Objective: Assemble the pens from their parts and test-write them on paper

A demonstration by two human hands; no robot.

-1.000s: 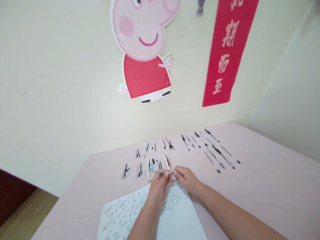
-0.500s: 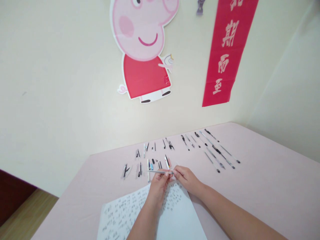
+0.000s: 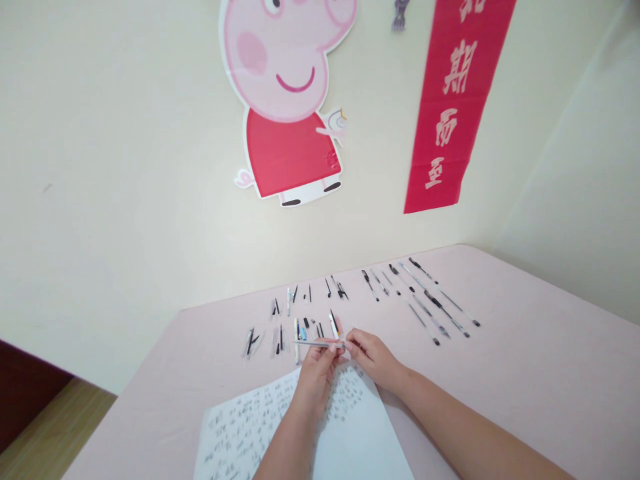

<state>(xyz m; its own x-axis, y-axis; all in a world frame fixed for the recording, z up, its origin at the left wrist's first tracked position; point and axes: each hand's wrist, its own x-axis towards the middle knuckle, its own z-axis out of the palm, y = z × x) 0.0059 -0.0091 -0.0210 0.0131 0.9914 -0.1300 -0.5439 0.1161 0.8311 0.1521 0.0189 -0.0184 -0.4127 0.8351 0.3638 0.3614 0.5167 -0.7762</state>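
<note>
You held the slim grey pen (image 3: 313, 343) over the near middle of the table (image 3: 540, 353), just beyond the top of the paper, lying nearly level with its thin end to the left. Your left hand (image 3: 319, 367) pinched it between thumb and fingers near its right end. Your right hand (image 3: 371, 355) had its thumb and fingers drawn together at that same end; whether they gripped it or only touched it was too small to tell. Below your hands lay the white paper (image 3: 363, 443), handwritten in dark strokes, with your left forearm across it. Just past your hands and to the left, loose pen parts (image 3: 297, 342) lay in small groups in two rough rows, some dark, some clear, some white or blue. To the right, well apart from those, longer pens (image 3: 437, 303) lay slanted, also in two rows. Behind the table, a pink pig cutout (image 3: 295, 153) in red and a red banner (image 3: 445, 133) with pale characters hung on the wall (image 3: 150, 147).
</note>
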